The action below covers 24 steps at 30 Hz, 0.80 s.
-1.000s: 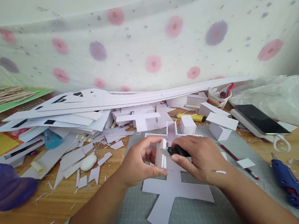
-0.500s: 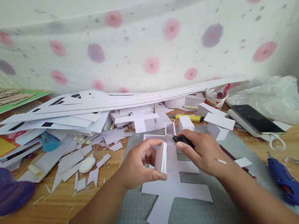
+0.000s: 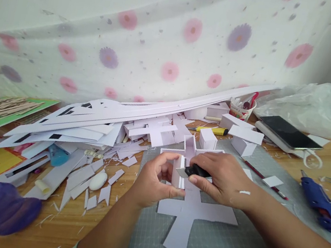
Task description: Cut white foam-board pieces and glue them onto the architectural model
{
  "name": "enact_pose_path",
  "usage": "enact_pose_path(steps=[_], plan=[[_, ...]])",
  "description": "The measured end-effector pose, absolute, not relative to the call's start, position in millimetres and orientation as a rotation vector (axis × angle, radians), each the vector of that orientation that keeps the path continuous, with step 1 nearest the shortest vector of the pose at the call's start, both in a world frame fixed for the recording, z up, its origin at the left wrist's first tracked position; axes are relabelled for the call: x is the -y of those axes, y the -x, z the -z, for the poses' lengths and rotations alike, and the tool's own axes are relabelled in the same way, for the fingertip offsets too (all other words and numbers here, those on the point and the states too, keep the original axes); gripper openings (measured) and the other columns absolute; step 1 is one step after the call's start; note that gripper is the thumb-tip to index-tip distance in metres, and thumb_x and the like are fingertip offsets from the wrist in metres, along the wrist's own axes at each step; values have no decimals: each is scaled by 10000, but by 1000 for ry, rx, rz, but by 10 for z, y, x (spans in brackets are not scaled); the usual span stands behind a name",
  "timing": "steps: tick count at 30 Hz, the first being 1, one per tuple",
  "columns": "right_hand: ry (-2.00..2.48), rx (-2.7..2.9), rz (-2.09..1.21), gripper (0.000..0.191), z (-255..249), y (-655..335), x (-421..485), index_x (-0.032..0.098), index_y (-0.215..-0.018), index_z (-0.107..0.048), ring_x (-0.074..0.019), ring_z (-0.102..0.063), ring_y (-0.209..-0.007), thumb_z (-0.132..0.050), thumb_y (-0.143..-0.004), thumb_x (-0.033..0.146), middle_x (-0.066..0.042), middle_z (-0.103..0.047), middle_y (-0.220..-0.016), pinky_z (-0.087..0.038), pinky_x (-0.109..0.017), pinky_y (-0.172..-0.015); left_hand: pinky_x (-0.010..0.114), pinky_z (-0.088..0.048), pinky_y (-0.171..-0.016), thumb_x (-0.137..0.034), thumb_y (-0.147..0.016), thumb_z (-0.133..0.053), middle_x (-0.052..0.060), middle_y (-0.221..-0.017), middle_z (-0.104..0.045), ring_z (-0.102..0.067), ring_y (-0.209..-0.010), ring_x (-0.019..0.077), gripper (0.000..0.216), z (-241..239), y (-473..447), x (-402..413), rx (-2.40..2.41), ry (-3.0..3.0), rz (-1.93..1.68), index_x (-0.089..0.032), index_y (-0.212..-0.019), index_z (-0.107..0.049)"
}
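Observation:
Between thumb and fingers my left hand (image 3: 156, 175) pinches a small white foam board piece (image 3: 177, 175), held upright with its edge facing right. My right hand (image 3: 223, 178) is closed around a black-handled utility knife (image 3: 197, 171). Its blade lies against the near edge of the held piece. Beneath both hands, a white cross-shaped board cutout (image 3: 182, 219) with curved sides rests on the green-grey cutting mat (image 3: 215, 239). Low white walls (image 3: 190, 144) stand up at the cutout's far end, partly hidden by my hands.
White offcuts (image 3: 88, 181) and stacked board sheets (image 3: 88, 123) cover the left side. Small white boxes (image 3: 243, 144), a yellow cutter (image 3: 212, 130) and a paper cup (image 3: 242, 109) stand behind. A blue glue gun (image 3: 324, 203), pencil (image 3: 278, 191) and phone (image 3: 290, 132) lie right.
My right hand has brought the knife down and nearer, so its blade now meets the held piece's edge. My left hand keeps nearly the same place. The view has shifted slightly.

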State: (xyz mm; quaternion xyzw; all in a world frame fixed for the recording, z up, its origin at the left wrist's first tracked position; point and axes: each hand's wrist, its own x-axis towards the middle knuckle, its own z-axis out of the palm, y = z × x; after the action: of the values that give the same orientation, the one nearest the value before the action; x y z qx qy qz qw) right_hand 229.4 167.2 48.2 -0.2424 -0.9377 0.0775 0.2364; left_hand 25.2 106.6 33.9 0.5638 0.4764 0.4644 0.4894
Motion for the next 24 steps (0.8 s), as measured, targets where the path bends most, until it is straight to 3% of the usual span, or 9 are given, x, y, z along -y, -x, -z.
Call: enact_pose_path(steps=[24], plan=[[779, 2497, -162, 551, -464, -2310, -1732, 131, -1002, -638, -229, -615, -723, -302, -947, 564, -102, -672, -790, -338, -296, -629, 239, -436, -590, -190, -509, -876, -44, -652, -632, -561, -606, 119, 688, -372, -259, -1025, -1118, -1343, -1110, -200, -1112, -544]])
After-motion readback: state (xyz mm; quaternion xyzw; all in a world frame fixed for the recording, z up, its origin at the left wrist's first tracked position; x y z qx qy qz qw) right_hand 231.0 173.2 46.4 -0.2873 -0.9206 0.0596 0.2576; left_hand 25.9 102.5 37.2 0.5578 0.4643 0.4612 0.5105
